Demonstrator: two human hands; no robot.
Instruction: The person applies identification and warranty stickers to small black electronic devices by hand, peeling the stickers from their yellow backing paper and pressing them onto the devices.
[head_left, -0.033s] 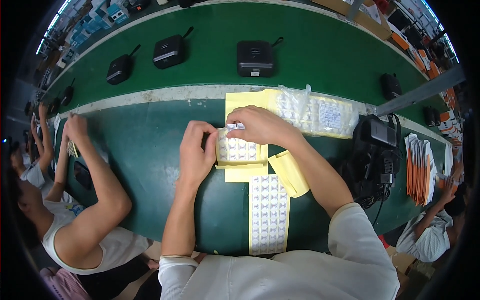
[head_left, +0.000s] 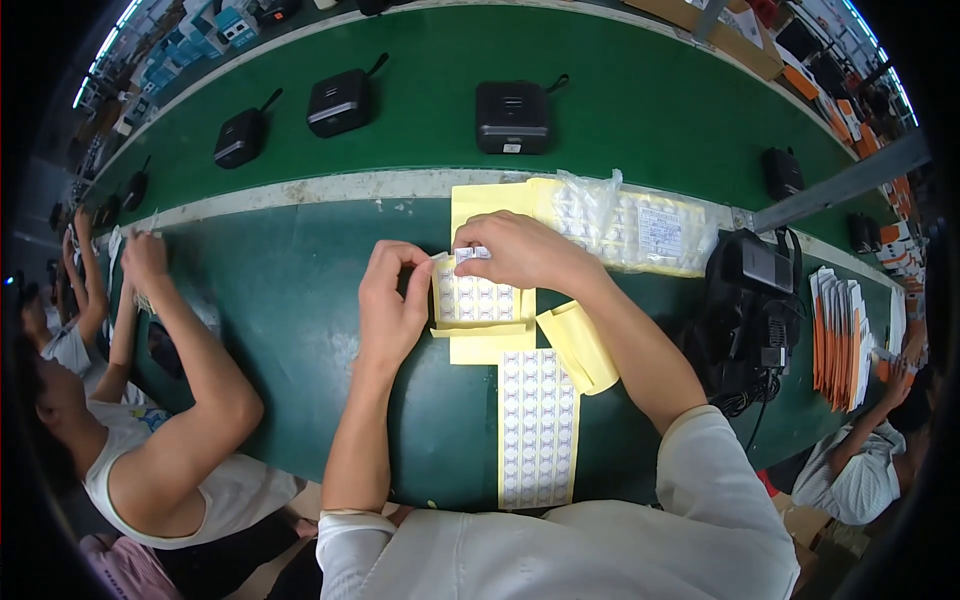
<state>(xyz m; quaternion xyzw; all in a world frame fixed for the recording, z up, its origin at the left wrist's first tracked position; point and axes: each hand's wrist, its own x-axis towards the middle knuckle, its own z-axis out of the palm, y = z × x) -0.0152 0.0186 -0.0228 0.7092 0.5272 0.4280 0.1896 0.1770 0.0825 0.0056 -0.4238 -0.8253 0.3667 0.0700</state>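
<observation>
My right hand (head_left: 520, 250) is shut on a small white label strip (head_left: 472, 254), held just above a sheet of small white stickers (head_left: 478, 300) on yellow backing. My left hand (head_left: 392, 300) pinches the strip's left end with thumb and fingertips. A second, longer sticker sheet (head_left: 538, 425) lies nearer to me on the green table (head_left: 290, 290). A folded yellow backing paper (head_left: 578, 345) rests to the right of the first sheet.
A clear bag of sticker sheets (head_left: 630, 230) lies behind my right hand. Black devices (head_left: 512, 117) ride the green conveyor beyond the white edge. A black device with cables (head_left: 750, 310) and orange-edged cards (head_left: 840, 335) sit right. A co-worker's arm (head_left: 190, 350) works left.
</observation>
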